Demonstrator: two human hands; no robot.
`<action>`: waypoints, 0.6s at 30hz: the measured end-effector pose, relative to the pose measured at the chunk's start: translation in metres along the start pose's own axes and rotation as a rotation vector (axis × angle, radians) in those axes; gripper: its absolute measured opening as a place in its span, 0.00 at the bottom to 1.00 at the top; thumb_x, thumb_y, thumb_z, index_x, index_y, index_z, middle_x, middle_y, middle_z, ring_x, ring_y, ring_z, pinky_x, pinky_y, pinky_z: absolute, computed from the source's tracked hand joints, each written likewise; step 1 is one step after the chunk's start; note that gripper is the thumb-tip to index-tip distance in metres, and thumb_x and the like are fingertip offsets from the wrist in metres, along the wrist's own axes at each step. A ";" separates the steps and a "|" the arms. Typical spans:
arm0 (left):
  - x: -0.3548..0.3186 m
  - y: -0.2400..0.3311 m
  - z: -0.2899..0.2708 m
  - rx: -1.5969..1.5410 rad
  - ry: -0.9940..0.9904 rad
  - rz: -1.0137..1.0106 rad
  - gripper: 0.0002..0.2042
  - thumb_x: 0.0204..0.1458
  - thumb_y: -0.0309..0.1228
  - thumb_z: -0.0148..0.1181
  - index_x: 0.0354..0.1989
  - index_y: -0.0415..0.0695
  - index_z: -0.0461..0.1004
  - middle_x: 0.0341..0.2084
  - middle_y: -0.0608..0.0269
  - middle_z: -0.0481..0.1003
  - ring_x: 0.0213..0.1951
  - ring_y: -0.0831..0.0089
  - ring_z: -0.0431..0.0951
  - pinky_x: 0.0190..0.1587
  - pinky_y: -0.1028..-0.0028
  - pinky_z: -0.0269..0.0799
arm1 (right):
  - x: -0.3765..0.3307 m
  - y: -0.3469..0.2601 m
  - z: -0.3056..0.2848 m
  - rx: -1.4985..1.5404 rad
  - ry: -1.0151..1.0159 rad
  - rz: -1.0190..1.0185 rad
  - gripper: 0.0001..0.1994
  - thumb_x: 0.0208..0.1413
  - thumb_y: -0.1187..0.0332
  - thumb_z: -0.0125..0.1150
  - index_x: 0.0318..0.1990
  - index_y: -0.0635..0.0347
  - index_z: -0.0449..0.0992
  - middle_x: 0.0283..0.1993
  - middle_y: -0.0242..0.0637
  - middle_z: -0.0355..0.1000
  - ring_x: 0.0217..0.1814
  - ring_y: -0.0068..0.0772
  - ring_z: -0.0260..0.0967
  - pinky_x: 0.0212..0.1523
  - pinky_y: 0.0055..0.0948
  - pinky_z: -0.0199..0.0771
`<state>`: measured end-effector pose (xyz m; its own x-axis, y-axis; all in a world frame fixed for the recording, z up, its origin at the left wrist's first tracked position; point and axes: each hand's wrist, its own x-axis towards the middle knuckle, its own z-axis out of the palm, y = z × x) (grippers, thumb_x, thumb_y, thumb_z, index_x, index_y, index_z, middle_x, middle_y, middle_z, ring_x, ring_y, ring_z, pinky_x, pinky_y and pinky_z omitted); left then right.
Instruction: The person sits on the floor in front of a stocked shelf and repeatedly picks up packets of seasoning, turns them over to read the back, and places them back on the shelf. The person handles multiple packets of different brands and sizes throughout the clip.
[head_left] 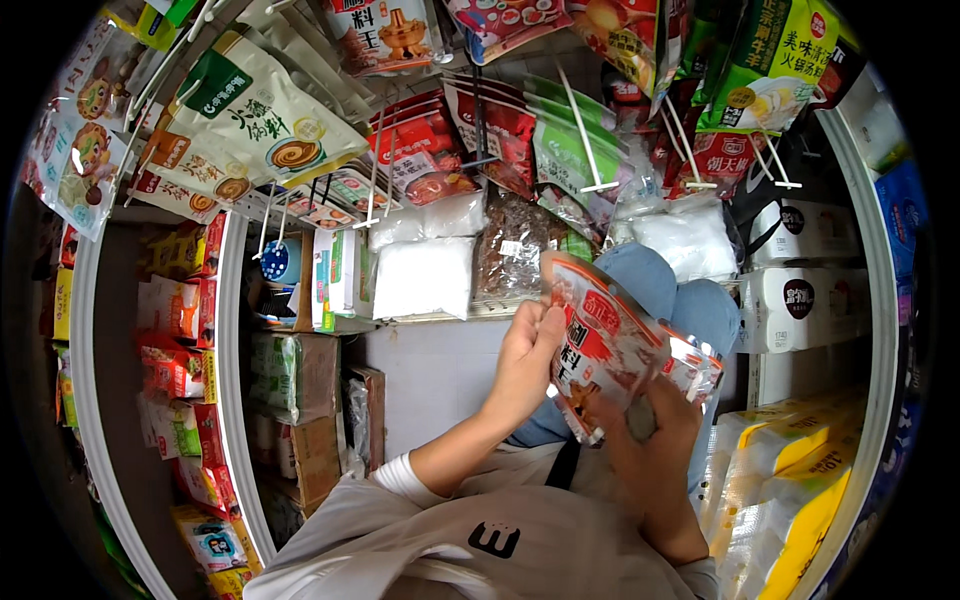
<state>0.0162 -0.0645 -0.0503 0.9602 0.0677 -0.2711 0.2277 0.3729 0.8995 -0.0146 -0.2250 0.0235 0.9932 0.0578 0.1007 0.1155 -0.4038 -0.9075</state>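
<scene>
Above my lap, my left hand point(527, 360) pinches the left edge of a red and white food pouch point(610, 335) printed with a picture of a pot. My right hand point(655, 450) is at the pouch's lower right side, slightly smeared by motion, with its fingers closed round that edge. A small grey rounded patch point(641, 418) shows by the right fingers; I cannot make out what it is. Behind the front pouch a second red and white pouch point(697, 367) sticks out to the right, close above the right hand. The pouches are tilted over my knees.
White display hooks point(590, 150) jut toward me, hung with pouches such as a cream one point(265, 110) and a green one point(770, 65). White bags point(425, 275) lie on the low shelf ahead. Paper packs point(800, 305) and yellow-clear packs point(790, 480) stand right; shelves point(240, 400) rise left.
</scene>
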 end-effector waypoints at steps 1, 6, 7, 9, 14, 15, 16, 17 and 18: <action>-0.001 0.003 0.000 0.025 -0.017 0.016 0.12 0.67 0.39 0.48 0.36 0.44 0.64 0.28 0.72 0.68 0.28 0.89 0.65 0.33 0.83 0.67 | 0.000 0.008 -0.001 -0.020 0.030 0.079 0.10 0.47 0.72 0.72 0.32 0.67 0.77 0.24 0.45 0.72 0.26 0.38 0.72 0.27 0.29 0.69; -0.018 0.029 0.003 0.076 -0.080 -0.069 0.12 0.67 0.38 0.50 0.35 0.44 0.62 0.25 0.75 0.65 0.25 0.91 0.63 0.29 0.84 0.67 | 0.015 0.031 -0.013 0.375 -0.008 0.241 0.07 0.57 0.74 0.64 0.40 0.67 0.80 0.33 0.33 0.79 0.34 0.16 0.69 0.36 0.22 0.70; -0.019 0.028 0.001 0.039 -0.086 -0.074 0.10 0.66 0.37 0.51 0.36 0.44 0.63 0.27 0.74 0.66 0.26 0.91 0.64 0.30 0.84 0.67 | 0.016 0.034 -0.014 0.384 -0.021 0.237 0.07 0.56 0.74 0.64 0.40 0.67 0.81 0.33 0.33 0.79 0.33 0.16 0.69 0.35 0.22 0.70; -0.019 0.028 -0.003 -0.034 -0.088 -0.071 0.09 0.64 0.33 0.54 0.38 0.43 0.63 0.30 0.72 0.68 0.28 0.90 0.66 0.31 0.84 0.68 | 0.021 0.034 -0.015 0.406 -0.059 0.217 0.06 0.55 0.74 0.65 0.39 0.67 0.81 0.32 0.33 0.79 0.32 0.17 0.69 0.35 0.22 0.70; -0.024 0.037 0.004 0.095 -0.182 0.103 0.20 0.56 0.20 0.61 0.56 0.41 0.64 0.46 0.67 0.73 0.43 0.83 0.72 0.41 0.81 0.72 | 0.015 0.020 -0.017 0.085 -0.046 0.030 0.05 0.52 0.75 0.66 0.34 0.68 0.81 0.28 0.35 0.77 0.30 0.19 0.70 0.31 0.24 0.70; -0.026 0.046 0.010 0.057 -0.146 -0.010 0.21 0.56 0.20 0.61 0.57 0.41 0.65 0.45 0.67 0.74 0.44 0.85 0.72 0.41 0.83 0.70 | 0.010 0.024 -0.016 0.081 -0.060 0.065 0.04 0.51 0.76 0.66 0.34 0.67 0.81 0.27 0.35 0.77 0.29 0.19 0.70 0.31 0.24 0.70; -0.025 0.047 0.005 0.060 -0.174 -0.020 0.21 0.56 0.21 0.62 0.57 0.41 0.66 0.45 0.67 0.75 0.45 0.84 0.72 0.42 0.82 0.71 | 0.009 0.022 -0.016 0.076 -0.081 0.102 0.04 0.51 0.76 0.65 0.33 0.67 0.80 0.26 0.36 0.77 0.29 0.20 0.71 0.31 0.24 0.70; -0.022 0.049 -0.003 0.064 -0.200 -0.031 0.21 0.56 0.22 0.62 0.57 0.42 0.66 0.44 0.67 0.75 0.45 0.83 0.73 0.43 0.81 0.71 | 0.013 0.016 -0.013 0.111 -0.079 0.063 0.04 0.51 0.76 0.66 0.33 0.67 0.80 0.26 0.36 0.77 0.29 0.20 0.71 0.31 0.24 0.71; -0.019 0.050 -0.007 0.068 -0.191 0.004 0.20 0.56 0.23 0.63 0.57 0.42 0.67 0.44 0.67 0.76 0.45 0.82 0.73 0.44 0.80 0.71 | 0.011 0.006 -0.011 0.135 -0.072 0.041 0.04 0.50 0.76 0.66 0.32 0.67 0.80 0.25 0.36 0.77 0.28 0.20 0.71 0.32 0.24 0.71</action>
<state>0.0078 -0.0403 -0.0027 0.9729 -0.1102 -0.2032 0.2279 0.3097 0.9231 -0.0030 -0.2369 0.0236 0.9931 0.1110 0.0376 0.0676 -0.2809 -0.9573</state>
